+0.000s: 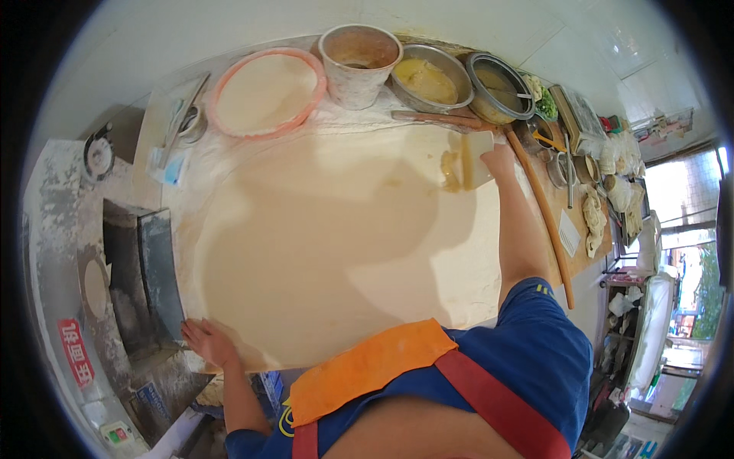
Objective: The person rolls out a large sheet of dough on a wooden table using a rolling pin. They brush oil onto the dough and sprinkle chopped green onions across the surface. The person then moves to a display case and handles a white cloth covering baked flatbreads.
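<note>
A large, thin sheet of dough [321, 229] covers most of the worktable. Near its upper right part, my right hand [498, 159] grips a flat, pale scraper [480, 160], whose edge meets a patch of yellowish-brown oil or paste [453, 172] on the dough. My left hand [207, 342] rests at the table's lower left corner, fingers spread, beside the sheet and holding nothing that I can see. Beyond the dough, a metal basin of yellow paste [427, 80] stands next to a pot with brownish liquid [498, 86].
A pink-rimmed basin of flour [268, 92] and a floury bucket [360, 69] line the back. A short rolling pin [438, 119] lies before the basins; a long wooden rod [539, 212] lies along the right. A flour-dusted machine [157, 269] adjoins the left edge.
</note>
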The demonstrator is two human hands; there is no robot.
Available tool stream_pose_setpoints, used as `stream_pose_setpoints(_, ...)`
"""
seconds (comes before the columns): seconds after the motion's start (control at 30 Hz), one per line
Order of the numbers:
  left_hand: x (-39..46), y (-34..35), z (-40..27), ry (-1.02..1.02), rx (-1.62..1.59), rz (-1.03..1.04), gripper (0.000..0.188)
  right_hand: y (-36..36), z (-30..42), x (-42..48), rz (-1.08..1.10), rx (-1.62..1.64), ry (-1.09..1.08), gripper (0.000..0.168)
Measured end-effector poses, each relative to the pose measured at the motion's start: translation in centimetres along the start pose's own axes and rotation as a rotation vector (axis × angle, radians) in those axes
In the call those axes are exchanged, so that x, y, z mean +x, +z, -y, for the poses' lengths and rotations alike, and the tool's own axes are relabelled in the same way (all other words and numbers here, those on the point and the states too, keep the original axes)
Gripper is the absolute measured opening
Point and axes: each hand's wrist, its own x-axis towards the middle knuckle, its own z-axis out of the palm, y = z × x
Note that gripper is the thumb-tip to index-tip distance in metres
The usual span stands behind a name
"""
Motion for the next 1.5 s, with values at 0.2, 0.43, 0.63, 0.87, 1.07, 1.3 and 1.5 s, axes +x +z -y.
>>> stream_pose_setpoints(0.2,-0.6,1.3,1.1,0.004,0.036,-0.063,0.046,8.8,15.9,-6.8,0.006,-0.482,-0.137,0.024)
stream_pose_setpoints(0.43,-0.5,-1.1,-0.6,-0.078,0.003,0.034,0.049,23.2,35.1,-23.1,0.2,-0.45,-0.761,0.014)
stream_pose_setpoints(0.63,-0.3,-1.8,-0.9,-0.089,-0.041,0.062,0.05,26.5,39.8,-35.3,0.372,-0.363,-1.368,0.014)
stream_pose_setpoints(0.87,-0.6,-3.1,-1.0,-0.097,-0.078,0.043,0.049,9.7,19.3,-18.4,0.144,-0.561,-0.396,0.02)
stream_pose_setpoints(1.07,-0.5,-1.9,-1.1,-0.071,0.012,0.044,0.051,6.1,17.3,-13.0,0.146,-0.655,-0.095,0.039)
stream_pose_setpoints(1.3,-0.3,-1.5,-1.1,-0.093,-0.019,0.034,0.048,23.8,37.0,-29.8,0.228,-0.322,-0.755,0.015)
stream_pose_setpoints(1.5,-0.4,-2.7,-0.8,-0.087,-0.108,0.073,0.046,26.6,35.5,-42.8,0.391,-0.387,-1.656,0.01)
